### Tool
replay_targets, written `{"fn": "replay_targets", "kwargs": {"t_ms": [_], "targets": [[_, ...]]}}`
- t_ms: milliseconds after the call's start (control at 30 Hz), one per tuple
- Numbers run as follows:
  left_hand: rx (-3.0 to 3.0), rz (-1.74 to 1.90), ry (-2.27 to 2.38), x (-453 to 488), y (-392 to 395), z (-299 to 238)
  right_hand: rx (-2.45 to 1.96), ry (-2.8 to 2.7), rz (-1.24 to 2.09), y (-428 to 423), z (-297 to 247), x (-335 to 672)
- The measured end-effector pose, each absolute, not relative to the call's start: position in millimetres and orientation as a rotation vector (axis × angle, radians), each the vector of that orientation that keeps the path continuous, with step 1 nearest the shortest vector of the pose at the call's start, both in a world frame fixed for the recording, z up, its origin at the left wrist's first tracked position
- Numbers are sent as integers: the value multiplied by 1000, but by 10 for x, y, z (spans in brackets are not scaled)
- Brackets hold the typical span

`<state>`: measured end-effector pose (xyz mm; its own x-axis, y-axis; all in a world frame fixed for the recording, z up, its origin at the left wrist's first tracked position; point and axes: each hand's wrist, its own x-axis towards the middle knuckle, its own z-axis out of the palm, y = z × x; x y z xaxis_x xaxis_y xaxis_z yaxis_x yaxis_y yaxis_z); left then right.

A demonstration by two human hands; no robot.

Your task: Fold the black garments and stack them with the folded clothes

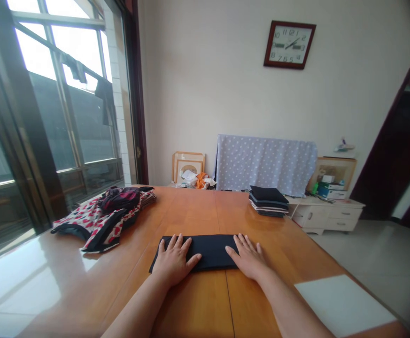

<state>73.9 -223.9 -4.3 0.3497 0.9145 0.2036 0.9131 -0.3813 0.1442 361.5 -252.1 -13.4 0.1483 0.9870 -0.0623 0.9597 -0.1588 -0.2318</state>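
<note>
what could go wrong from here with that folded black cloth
The folded black cloth lies on a glossy wooden table, so it might slide under the left hand and right hand resting flat on it, which could loosen the fold. The stack of folded dark clothes sits close to the table's edge and could topple off if bumped.

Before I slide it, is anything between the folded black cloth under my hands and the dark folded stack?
Nothing visible does: only the glossy orange wooden tabletop lies between the folded black cloth and the stack of dark folded clothes.
</note>
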Motion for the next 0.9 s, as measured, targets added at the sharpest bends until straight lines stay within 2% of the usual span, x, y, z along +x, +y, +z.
{"fn": "replay_targets", "kwargs": {"t_ms": [533,900], "targets": [[2482,423,1756,617,-2322,33,-2322,-1937,192,-2483,-254,3613],[2366,365,1846,348,-2228,-61,-2314,-1949,219,-2586,-147,3617]]}}
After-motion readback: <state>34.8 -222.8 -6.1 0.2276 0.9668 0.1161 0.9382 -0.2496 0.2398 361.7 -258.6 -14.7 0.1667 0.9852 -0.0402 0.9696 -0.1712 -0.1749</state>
